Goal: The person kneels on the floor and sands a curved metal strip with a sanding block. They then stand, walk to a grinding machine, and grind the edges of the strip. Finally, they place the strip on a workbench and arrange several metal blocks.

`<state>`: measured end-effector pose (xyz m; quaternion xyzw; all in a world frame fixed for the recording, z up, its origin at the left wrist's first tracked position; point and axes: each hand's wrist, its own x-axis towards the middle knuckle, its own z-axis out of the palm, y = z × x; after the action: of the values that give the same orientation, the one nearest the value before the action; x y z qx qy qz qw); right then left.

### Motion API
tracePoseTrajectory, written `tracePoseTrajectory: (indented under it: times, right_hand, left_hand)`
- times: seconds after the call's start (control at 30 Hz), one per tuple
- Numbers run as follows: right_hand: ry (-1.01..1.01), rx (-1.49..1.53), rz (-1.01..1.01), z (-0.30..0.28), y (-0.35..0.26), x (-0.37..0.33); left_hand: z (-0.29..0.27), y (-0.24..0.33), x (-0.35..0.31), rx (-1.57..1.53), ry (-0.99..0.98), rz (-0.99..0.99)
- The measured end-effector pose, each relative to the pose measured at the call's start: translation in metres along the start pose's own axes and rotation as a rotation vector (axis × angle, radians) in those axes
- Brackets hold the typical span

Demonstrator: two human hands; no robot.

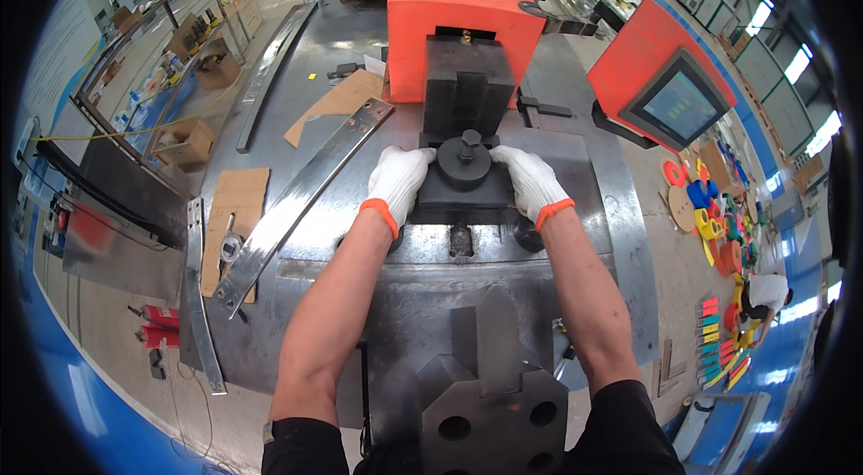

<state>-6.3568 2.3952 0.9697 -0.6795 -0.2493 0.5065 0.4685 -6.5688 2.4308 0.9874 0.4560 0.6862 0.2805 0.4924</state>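
A black metal block [463,198] sits on the steel machine table, against the dark upright ram [463,71] of a red-housed machine. On top of it rests a thick round disc [458,171] with a hex-headed bolt [469,146] standing in its middle. My left hand [398,178], in a white knitted glove with an orange cuff, grips the block's left side, thumb toward the disc. Gloved the same way, my right hand [529,178] holds the opposite side. The undersides of both hands hide most of my fingers.
Left of the block, a long shiny flat bar [301,205] with end holes lies slantwise. A dial caliper [230,246] rests on cardboard [247,192]. Right stands a red control box with a screen [679,99]. A dark holed block [494,412] is nearest me. A person [766,293] crouches far right.
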Motion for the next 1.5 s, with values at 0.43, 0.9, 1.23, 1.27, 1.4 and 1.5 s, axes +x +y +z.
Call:
tracePoseTrajectory:
  times: [0.43,0.9,1.23,1.27,1.4,1.5]
  right_hand:
    - [0.215,-0.665,-0.097,0.004,-0.006,0.003]
    - [0.27,-0.737,-0.193,0.009,-0.003,0.001]
    - [0.274,-0.691,-0.175,0.01,-0.008,-0.009]
    - [0.283,-0.688,-0.166,0.007,-0.007,-0.008]
    - [0.237,-0.684,-0.137,0.018,-0.01,-0.01]
    - [0.265,-0.677,-0.149,0.013,-0.005,-0.001]
  left_hand:
    - [-0.007,-0.001,0.006,0.09,-0.092,0.102]
    - [-0.022,0.0,0.005,0.255,-0.102,0.188]
    - [-0.2,-0.055,-0.041,1.281,0.095,0.332]
    - [-0.21,-0.061,-0.051,1.34,0.046,0.279]
    - [-0.222,-0.114,-0.042,1.316,0.044,0.161]
    - [-0.218,-0.136,-0.018,1.174,0.175,0.228]
